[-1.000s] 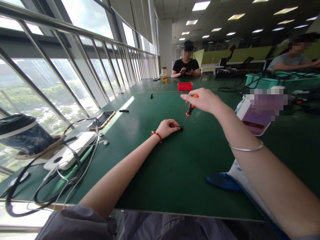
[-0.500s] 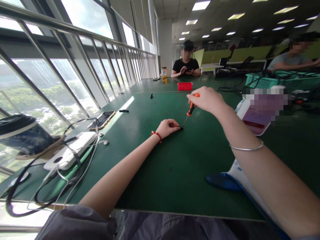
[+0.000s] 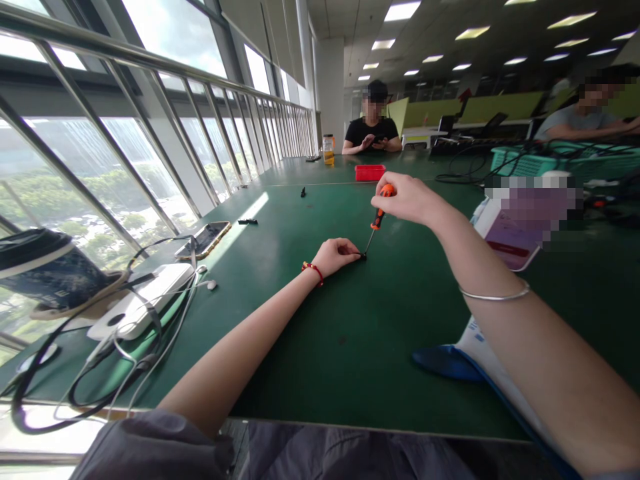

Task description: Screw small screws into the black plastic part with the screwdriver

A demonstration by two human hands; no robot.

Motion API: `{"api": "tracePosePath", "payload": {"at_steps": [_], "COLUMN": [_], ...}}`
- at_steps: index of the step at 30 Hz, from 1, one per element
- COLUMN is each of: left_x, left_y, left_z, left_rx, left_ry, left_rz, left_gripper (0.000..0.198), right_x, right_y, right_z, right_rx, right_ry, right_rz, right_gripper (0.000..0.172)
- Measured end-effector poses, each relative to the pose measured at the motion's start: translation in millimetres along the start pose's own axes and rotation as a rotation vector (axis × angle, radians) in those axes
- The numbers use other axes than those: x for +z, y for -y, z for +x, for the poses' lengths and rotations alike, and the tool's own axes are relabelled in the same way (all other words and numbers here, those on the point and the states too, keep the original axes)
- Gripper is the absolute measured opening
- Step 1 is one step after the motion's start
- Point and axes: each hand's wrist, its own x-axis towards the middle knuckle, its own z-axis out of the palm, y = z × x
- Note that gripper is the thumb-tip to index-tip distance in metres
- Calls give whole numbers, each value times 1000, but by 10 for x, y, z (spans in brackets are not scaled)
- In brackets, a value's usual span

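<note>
Dark green tabletop (image 3: 325, 373) spread out beyond the person's grey-clothed lap (image 3: 345, 450). Nearest, below and right of the fingers of the left hand (image 3: 335, 258), lay a blue-and-white packet (image 3: 447, 363), partly covered by the right forearm (image 3: 530, 347). Well to the left of those fingers, cables (image 3: 75, 393) looped about a white box-like device (image 3: 140, 303) and a dark patterned cup (image 3: 45, 270); an earbud (image 3: 211, 285) and a phone (image 3: 206, 240) lay less far off.

The left thumb and fingertips were pinched narrowly on a small black piece (image 3: 363, 257) at the table's surface. Above and to the right, the right hand (image 3: 410, 198) had its fingers closed around the orange-and-black handle of a screwdriver (image 3: 379, 217). Its shaft slanted down to the small black piece, just beside the left fingertips; exactly how the tip met it was too small to tell.

Beyond and left of the left fingers lay a flat black strip (image 3: 248, 221) and, farther on, another black part (image 3: 303, 192). Just beyond the right fingers sat a red tray (image 3: 370, 175); far to their right, a teal basket (image 3: 520, 163). Farthest ahead, a person in black (image 3: 373, 133) sat at the table.
</note>
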Motion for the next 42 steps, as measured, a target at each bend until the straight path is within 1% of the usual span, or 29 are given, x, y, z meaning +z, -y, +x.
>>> {"api": "tracePosePath", "payload": {"at_steps": [2,4,6,8,10,12,14,15,18,19,22,24,25,29,32,35,36,39,42], "left_x": [-2,-1,4,9,13,13,11,10,8,8,10,11,10,8,9,9,9,9,10], "left_y": [-3,-4,0,5,10,12,12,13,19,21,22,16,12,4,11,20,21,18,13], "left_z": [-2,-2,-1,1,2,3,2,3,5,6,6,4,3,-2,1,5,5,1,-3], "left_rx": [-2,-4,-5,-6,-7,-6,-7,-7,-6,-3,5,5,5,6,10,13,13,14,16], "left_ry": [1,3,4,2,-3,-5,-5,-3,0,0,-7,-9,-9,-9,-7,-4,-4,-8,-11], "left_rz": [0,-1,-3,-5,-4,-1,-1,-1,0,1,3,3,4,2,-2,1,4,14,20], "left_gripper": [17,17,16,16,17,18,17,17,17,17,17,17,17,18,18,18,18,18,18], "right_x": [-8,-12,-12,-13,-17,-21,-24,-25,-24,-23,-14,-7,-3,1,-9,-24,-27,-28,-16], "right_y": [7,12,16,22,28,30,29,28,26,26,30,33,34,36,39,37,35,29,29], "right_z": [-10,-16,-16,-13,-11,-12,-12,-11,-8,-9,-18,-27,-29,-28,-28,-31,-30,-24,-20], "right_rx": [17,13,-7,-19,-11,4,11,9,-10,-12,16,34,34,-3,2,29,29,0,-4], "right_ry": [12,-18,-47,-35,12,42,41,31,14,19,41,33,19,-13,16,1,-14,-32,36], "right_rz": [-18,-35,-29,-2,31,56,63,58,34,27,2,-19,-27,-24,-26,-44,-48,-28,19], "right_gripper": [32,37,29,21,23,30,37,36,21,19,27,35,36,19,22,33,33,24,27]}}
